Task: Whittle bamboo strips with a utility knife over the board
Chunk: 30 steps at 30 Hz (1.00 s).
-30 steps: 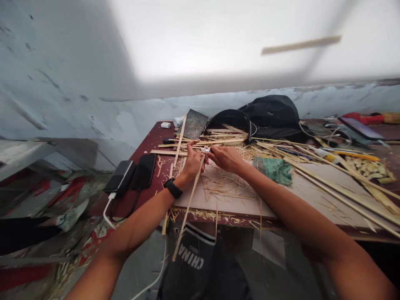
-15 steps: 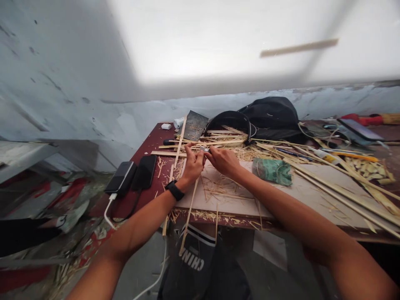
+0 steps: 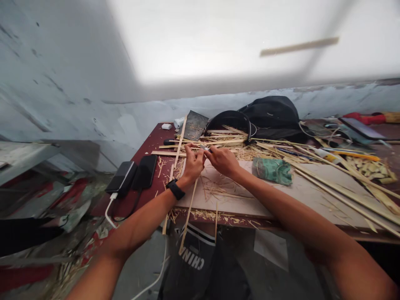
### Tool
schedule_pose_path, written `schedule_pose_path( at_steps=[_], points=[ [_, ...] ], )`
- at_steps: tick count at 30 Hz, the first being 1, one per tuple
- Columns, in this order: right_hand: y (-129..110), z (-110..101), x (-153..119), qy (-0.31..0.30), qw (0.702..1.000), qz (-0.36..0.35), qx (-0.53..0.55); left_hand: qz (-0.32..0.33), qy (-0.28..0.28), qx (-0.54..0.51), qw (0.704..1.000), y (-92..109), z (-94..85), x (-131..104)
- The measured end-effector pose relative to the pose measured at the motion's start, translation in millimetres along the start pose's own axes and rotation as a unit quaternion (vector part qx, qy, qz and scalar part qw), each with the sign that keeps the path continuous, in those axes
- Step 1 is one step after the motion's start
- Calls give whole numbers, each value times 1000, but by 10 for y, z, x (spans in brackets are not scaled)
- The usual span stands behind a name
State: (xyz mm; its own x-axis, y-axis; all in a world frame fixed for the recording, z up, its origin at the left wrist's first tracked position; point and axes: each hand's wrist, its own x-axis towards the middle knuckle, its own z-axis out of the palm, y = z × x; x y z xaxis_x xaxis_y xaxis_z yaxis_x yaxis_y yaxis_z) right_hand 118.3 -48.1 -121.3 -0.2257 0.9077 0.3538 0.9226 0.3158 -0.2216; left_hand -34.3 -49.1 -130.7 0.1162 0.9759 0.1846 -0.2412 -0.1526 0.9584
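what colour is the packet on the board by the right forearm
Green, a bit see-through; it shows best in the head view.

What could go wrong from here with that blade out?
The blade in the right hand sits close to the left hand's fingers, so a slip might cut them. The white cable meets the left forearm; a snag could tug the power bank off the table.

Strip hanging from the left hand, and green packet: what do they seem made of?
Strip: likely bamboo, perhaps wood, raw and matte; it is pale, straw-coloured, without gloss.
Green packet: probably thin plastic film, faintly shiny, judging by its creases.
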Motion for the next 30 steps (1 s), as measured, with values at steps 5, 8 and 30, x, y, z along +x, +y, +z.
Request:
schedule_pose_path(
  at_steps=[5, 8, 30],
  points=[
    [137, -27, 55, -18, 999, -39, -14, -12, -33, -4, 999, -38, -29, 36],
    [323, -77, 108, -36, 995, -94, -2, -15, -54, -3, 998, -41, -62, 52],
    [322, -277, 100, -101, 978, -102, -149, -54, -87, 32, 994, -100, -133, 51]
  ],
)
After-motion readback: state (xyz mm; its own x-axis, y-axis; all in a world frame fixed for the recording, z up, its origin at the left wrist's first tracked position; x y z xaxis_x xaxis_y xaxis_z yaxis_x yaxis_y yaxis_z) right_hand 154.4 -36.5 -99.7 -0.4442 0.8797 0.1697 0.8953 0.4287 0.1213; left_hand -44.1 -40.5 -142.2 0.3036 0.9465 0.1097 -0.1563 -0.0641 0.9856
